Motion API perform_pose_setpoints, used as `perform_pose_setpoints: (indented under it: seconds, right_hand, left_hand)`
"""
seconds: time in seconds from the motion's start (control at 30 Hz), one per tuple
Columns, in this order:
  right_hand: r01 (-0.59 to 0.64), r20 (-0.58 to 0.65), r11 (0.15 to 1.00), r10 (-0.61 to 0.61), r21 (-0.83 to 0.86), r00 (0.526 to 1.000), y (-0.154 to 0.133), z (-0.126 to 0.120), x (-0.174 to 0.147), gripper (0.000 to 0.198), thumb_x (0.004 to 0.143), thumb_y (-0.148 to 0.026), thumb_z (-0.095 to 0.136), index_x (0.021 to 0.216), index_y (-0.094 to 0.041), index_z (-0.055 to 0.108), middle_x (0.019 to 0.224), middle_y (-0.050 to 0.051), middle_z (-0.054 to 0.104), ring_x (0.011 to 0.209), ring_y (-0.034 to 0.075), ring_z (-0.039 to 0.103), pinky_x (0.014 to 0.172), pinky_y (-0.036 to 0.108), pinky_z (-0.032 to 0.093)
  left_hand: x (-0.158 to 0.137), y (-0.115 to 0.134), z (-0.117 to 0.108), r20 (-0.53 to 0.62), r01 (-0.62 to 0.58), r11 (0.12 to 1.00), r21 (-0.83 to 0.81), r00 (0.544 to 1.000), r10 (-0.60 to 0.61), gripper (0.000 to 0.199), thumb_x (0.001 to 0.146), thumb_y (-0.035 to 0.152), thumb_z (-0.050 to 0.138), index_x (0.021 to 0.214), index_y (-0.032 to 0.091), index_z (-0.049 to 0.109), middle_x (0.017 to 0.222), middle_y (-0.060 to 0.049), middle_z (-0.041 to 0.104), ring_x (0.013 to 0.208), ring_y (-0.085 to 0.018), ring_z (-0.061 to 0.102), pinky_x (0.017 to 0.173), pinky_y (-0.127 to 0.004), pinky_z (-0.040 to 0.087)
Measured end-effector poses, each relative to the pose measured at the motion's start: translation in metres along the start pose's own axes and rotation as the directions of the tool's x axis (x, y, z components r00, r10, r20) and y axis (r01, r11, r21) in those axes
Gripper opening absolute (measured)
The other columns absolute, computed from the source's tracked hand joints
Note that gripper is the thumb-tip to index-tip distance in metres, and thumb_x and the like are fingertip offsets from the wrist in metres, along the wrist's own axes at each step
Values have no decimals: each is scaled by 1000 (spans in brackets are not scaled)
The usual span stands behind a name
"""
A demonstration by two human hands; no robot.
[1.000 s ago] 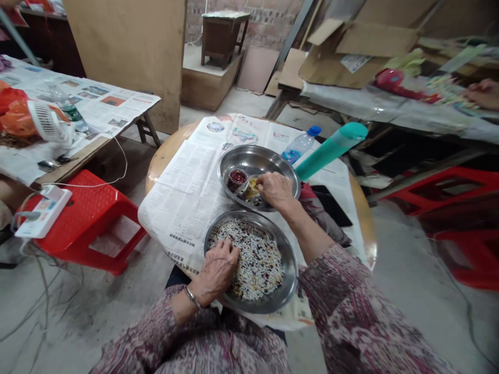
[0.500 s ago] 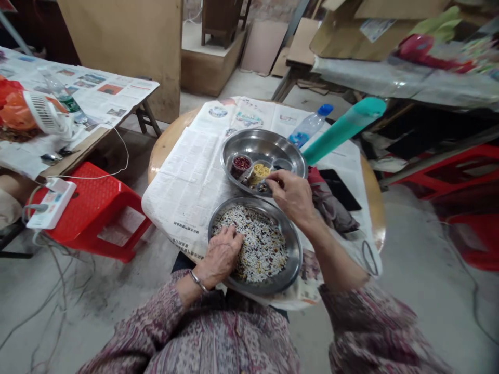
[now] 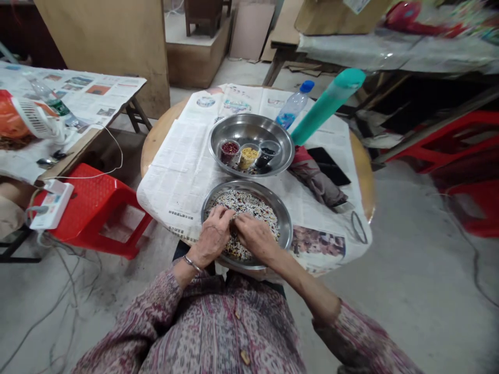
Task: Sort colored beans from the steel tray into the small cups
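Note:
Mixed grains and beans (image 3: 253, 205), mostly white with dark, red and yellow bits, lie in the near metal bowl (image 3: 287, 228). Over its left side my left hand (image 3: 213, 232) has its fingers bent and pressed together. My right hand (image 3: 255, 236) meets it there, fingertips pinched close to the left ones; whatever is between them is too small to make out. In the far metal bowl (image 3: 249, 123) stand three clear cups: one of red beans (image 3: 230, 148), one of yellow grains (image 3: 248, 155) and one of black beans (image 3: 268, 151). Loose bits lie beside the cups.
Behind the far bowl stand a blue-capped bottle (image 3: 293, 106) and a long green roll (image 3: 329, 106). A cloth bundle (image 3: 317, 179) and a dark flat object (image 3: 329, 166) lie at right. A red stool (image 3: 101, 208) with a power strip (image 3: 52, 205) stands left of the newspaper-covered table (image 3: 171, 171).
My right hand has moved from the cups in the far bowl back to the near bowl, beside my left hand. The view has shifted slightly.

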State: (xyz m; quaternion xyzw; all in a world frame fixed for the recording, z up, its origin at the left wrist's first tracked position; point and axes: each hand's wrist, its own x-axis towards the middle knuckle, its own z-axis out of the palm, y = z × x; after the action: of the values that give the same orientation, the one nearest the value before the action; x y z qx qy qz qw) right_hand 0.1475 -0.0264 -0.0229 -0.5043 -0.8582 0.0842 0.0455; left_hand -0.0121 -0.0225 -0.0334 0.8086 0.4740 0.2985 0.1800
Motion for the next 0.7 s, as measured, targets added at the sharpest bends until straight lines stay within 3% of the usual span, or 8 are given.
perform_pose_setpoints:
  seconds: [0.13,0.2,0.27,0.4,0.5,0.6,0.7]
  right_hand:
    - [-153,-155,988,152,5,976,17,-3,27,22,96,-14,44,98,-17,66,100,12,67,100,26,57,84,35,46]
    - [-156,-167,985,166,69,972,18,-1,36,22,96,-15,44,98,-17,66,102,12,67,99,25,57,85,36,47]
    - [-94,-162,984,118,150,980,13,4,38,20,95,-17,47,100,-17,66,103,12,66,101,25,56,87,37,48]
    - [135,-170,956,-92,262,981,5,14,25,17,89,-16,57,104,-17,66,111,12,63,108,24,55,90,35,49]
    - [156,-119,949,-128,273,985,17,13,10,17,90,-14,55,101,-18,67,102,9,65,97,21,60,84,32,49]
    - [18,-157,975,18,223,987,39,9,1,25,91,-10,48,102,-18,69,99,9,67,91,20,61,84,32,48]
    - [-105,-286,980,150,167,946,50,6,-4,28,92,-13,49,111,-18,69,108,12,68,103,24,58,92,37,47]
  left_hand:
    - [0,-1,1,-111,-53,998,-44,993,48,32,95,4,40,117,17,58,112,-10,57,110,-21,56,101,-39,51]
    - [0,-1,1,-163,-78,996,-44,984,70,33,95,4,40,119,16,58,114,-11,57,111,-22,56,102,-41,51]
    - [-1,-2,1,-217,-97,994,-51,973,83,35,95,5,39,123,17,56,118,-11,56,114,-22,54,104,-42,50]
    - [-2,-3,1,-300,-108,991,-78,951,80,33,99,9,39,126,18,54,120,-10,55,116,-20,53,105,-41,49]
    - [-2,-1,0,-265,-95,994,-60,961,76,29,100,12,40,124,18,55,119,-10,56,117,-20,53,107,-40,47]
    - [0,0,-2,-175,-63,998,-29,983,57,26,99,14,44,121,18,57,119,-10,56,118,-20,52,108,-41,46]
    - [4,-1,-5,-90,-48,999,20,995,50,26,96,12,47,120,19,57,120,-10,56,120,-22,52,108,-44,45]
